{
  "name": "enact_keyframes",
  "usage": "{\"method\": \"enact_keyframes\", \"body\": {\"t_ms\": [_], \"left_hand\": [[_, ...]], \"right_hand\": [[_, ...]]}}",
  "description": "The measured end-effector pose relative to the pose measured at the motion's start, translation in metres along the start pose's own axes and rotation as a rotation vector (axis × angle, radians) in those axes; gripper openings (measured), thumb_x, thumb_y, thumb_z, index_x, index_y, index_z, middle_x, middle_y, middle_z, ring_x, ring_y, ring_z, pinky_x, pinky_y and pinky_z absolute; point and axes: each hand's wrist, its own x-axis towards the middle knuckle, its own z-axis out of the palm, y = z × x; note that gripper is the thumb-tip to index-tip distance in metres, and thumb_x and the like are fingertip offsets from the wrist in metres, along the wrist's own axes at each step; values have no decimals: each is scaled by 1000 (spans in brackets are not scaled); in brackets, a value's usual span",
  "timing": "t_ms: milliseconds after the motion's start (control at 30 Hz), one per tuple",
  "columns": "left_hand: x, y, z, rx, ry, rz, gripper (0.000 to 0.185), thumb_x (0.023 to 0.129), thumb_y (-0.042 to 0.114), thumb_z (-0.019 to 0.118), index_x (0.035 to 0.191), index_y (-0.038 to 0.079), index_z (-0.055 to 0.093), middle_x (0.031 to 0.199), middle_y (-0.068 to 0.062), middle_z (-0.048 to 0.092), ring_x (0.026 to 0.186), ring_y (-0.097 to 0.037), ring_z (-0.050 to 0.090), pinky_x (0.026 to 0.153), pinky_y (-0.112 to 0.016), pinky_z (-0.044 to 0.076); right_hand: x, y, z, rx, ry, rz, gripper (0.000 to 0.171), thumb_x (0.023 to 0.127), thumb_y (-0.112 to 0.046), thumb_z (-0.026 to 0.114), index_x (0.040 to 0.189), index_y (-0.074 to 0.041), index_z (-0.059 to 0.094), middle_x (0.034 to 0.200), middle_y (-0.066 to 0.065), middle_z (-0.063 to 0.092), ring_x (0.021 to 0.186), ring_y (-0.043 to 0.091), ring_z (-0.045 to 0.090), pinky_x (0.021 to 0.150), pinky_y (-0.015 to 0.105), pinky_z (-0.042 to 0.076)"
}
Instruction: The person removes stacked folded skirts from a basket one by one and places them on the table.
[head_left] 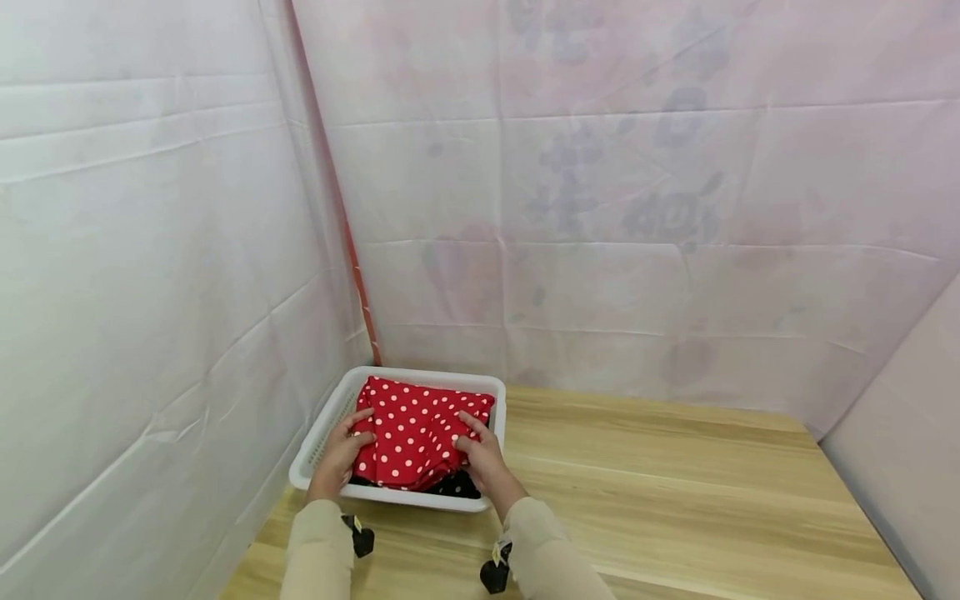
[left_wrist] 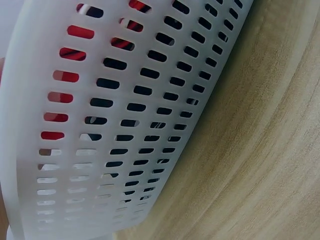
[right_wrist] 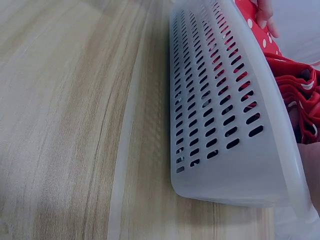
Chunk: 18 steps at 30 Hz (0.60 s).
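- White sheets hang behind a wooden table (head_left: 675,483).
- A white slotted basket (head_left: 491,392) sits at the table's far left corner.
- A red polka-dot cloth (head_left: 412,433) lies inside it.
- The left hand (head_left: 341,450) and right hand (head_left: 480,458) each appear to pinch a cloth edge.

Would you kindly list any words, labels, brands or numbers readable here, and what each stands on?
None can be read.
The red polka-dot cloth and white basket carry no lettering.
Faint dark shapes on the backdrop sheet are too blurred to read.
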Motion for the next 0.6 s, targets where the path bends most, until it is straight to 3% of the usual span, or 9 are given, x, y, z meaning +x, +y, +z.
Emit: {"method": "enact_keyframes", "body": {"t_ms": [267, 433, 600], "left_hand": [[-13, 12, 4, -120, 88, 4, 57, 85, 10, 66, 137, 16, 44, 137, -11, 35, 103, -23, 49, 73, -30, 51], [-28, 24, 1, -239, 65, 35, 62, 86, 6, 64, 141, 19, 39, 139, -6, 31, 111, -21, 44, 79, -28, 50], [-50, 32, -6, -353, -22, 69, 65, 89, 7, 60, 145, 25, 32, 139, 0, 27, 117, -20, 38, 83, -30, 49]], "right_hand": [[-3, -22, -6, -54, -59, -25, 57, 84, 0, 54, 140, -3, 40, 139, 25, 31, 95, 26, 58, 71, 35, 53], [-8, -44, -15, -51, -127, -53, 66, 80, 5, 55, 142, -6, 37, 142, 22, 27, 105, 30, 52, 77, 36, 52], [-22, -58, -21, 3, -257, -51, 79, 77, 11, 55, 147, -14, 28, 146, 17, 17, 116, 33, 41, 83, 41, 49]]}}
